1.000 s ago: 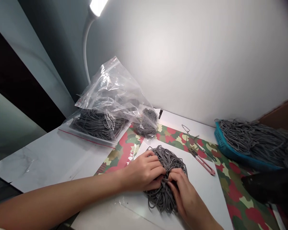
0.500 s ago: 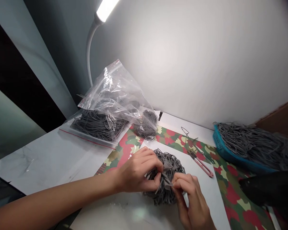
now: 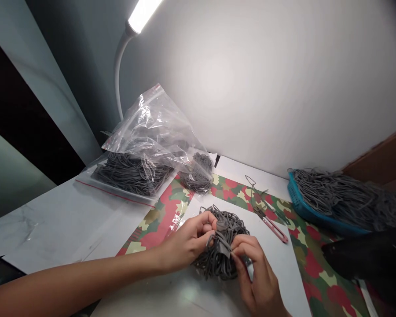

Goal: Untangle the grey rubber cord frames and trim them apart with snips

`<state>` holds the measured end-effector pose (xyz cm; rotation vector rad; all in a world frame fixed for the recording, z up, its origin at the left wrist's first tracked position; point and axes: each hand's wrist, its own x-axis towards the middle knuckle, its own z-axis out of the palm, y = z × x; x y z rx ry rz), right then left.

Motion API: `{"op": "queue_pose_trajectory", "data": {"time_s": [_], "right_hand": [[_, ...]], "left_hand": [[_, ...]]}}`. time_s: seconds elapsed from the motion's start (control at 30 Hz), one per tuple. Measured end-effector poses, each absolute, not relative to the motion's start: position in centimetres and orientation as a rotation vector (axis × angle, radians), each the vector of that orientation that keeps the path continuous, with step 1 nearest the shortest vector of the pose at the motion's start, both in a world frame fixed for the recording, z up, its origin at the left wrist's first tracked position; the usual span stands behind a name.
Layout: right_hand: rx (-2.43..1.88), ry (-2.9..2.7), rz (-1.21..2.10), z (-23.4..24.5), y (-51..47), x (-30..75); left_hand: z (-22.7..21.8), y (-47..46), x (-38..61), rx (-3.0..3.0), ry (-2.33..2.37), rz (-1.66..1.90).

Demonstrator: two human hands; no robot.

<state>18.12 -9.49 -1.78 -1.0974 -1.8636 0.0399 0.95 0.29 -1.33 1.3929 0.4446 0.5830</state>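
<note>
A tangled bundle of thin grey cords (image 3: 214, 266) lies on a white sheet (image 3: 273, 259) in front of me. Over the middle of it runs a small bunch of grey strands (image 3: 223, 243), with a flat grey piece among them. My left hand (image 3: 189, 242) is closed in a pinch on the left end of these strands. On the lower right, my right hand (image 3: 255, 266) pinches their other end between thumb and fingers. Both hands touch the bundle, and the exact fingertip contact is partly hidden.
Clear zip bags (image 3: 152, 123) with more grey cords stand at the back left. A pink-handled cutter (image 3: 275, 230) lies right of the bundle, near a wire loop (image 3: 251, 180). A blue basket (image 3: 303, 207) heaped with cords stands right, behind a dark object (image 3: 359, 255). A lamp (image 3: 119, 66) rises behind.
My left fingers have shifted and curled differently around the grey strands, now held more at their left end. The right hand keeps its pinch. The whole view has shifted slightly.
</note>
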Motion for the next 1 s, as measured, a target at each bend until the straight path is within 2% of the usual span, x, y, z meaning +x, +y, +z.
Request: {"op": "queue_pose_trajectory", "data": {"time_s": [0.43,1.0], "right_hand": [[-1.209,-1.808,-0.300,-2.1,-10.6,16.1],[-1.223,-1.849,-0.037,-2.0,-10.9,17.3]], "left_hand": [[-1.9,-0.6,1.5,1.054,0.429,0.547],[-1.7,-0.5,0.7,1.136,0.352,0.362]]}}
